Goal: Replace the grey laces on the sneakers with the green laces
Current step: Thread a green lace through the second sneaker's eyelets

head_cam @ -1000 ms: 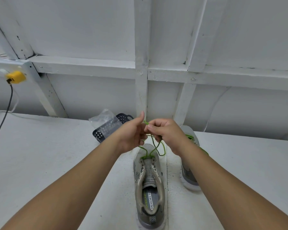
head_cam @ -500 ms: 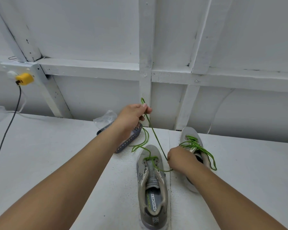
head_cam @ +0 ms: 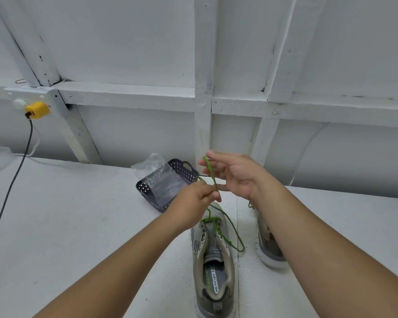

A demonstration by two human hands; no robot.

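Two grey sneakers stand on the white table, toes away from me. The left sneaker (head_cam: 213, 267) has a green lace (head_cam: 233, 235) threaded through its lowest eyelets, with slack looping over its right side. My left hand (head_cam: 193, 203) pinches this lace above the toe. One lace end rises past the spread fingers of my right hand (head_cam: 233, 174), which hovers just beyond, touching the lace. The right sneaker (head_cam: 268, 245) lies mostly hidden under my right forearm.
A dark perforated basket (head_cam: 184, 169) holding a clear plastic bag (head_cam: 157, 174) sits behind the left sneaker by the white wall. A yellow plug (head_cam: 36, 110) with a black cable (head_cam: 8, 191) is at the far left.
My left hand came down from high up to just above the toe, pinching the lace. My right hand rose from the right sneaker and spread its fingers near the lace end.
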